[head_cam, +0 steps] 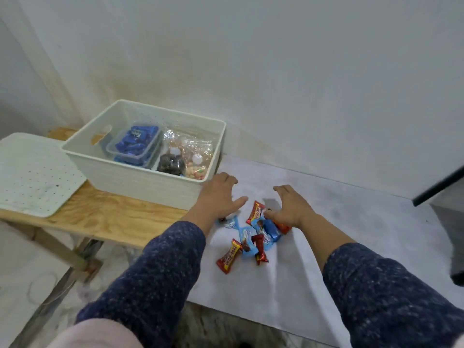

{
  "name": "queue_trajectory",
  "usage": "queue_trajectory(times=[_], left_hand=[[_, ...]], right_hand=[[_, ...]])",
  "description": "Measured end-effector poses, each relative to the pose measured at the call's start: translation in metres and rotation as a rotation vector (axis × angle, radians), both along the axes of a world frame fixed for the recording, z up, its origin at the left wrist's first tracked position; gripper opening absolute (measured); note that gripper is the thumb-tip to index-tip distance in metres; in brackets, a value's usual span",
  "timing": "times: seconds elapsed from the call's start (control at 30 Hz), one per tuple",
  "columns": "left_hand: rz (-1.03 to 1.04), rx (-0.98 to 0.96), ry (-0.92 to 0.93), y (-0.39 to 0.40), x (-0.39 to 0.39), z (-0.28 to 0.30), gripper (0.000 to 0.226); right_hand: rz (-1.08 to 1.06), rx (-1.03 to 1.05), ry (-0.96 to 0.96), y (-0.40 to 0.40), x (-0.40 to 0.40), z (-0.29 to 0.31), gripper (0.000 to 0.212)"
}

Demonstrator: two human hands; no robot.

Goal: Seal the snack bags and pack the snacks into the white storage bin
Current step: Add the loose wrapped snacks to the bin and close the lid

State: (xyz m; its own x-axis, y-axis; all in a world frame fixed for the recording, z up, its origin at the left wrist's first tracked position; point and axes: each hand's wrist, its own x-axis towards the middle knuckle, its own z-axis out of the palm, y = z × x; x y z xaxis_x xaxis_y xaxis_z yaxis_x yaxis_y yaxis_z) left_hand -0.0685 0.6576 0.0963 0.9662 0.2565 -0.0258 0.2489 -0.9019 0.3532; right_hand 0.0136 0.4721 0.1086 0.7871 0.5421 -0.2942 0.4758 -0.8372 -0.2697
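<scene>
The white storage bin (pixel 140 177) stands on a wooden bench and holds a clear tub of blue wrapped snacks (pixel 134 146) and sealed clear snack bags (pixel 187 156). On the white table surface lies a small pile of wrapped candies (pixel 253 237), red, light blue and dark blue. My left hand (pixel 218 197) rests palm down left of the pile, fingers spread, beside the bin's corner. My right hand (pixel 288 207) lies palm down on the pile's right edge, fingers apart, touching the candies but gripping none.
The bin's white perforated lid (pixel 32 177) lies on the wooden bench (pixel 108 214) left of the bin. A white wall rises close behind. A dark object (pixel 442 182) stands at the table's far right. The floor shows below the bench.
</scene>
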Motion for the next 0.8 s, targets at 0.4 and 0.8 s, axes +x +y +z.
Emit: queue_trajectory(times=[0.4, 0.8], left_hand=[[-0.032, 0.010, 0.231, -0.056, -0.039, -0.119, 0.109], [0.108, -0.001, -0.058, -0.054, -0.050, -0.135, 0.050]], right_hand=[[0.318, -0.047, 0.062, -0.022, 0.001, -0.094, 0.121], [0.308, -0.013, 0.003, -0.014, 0.010, -0.129, 0.074]])
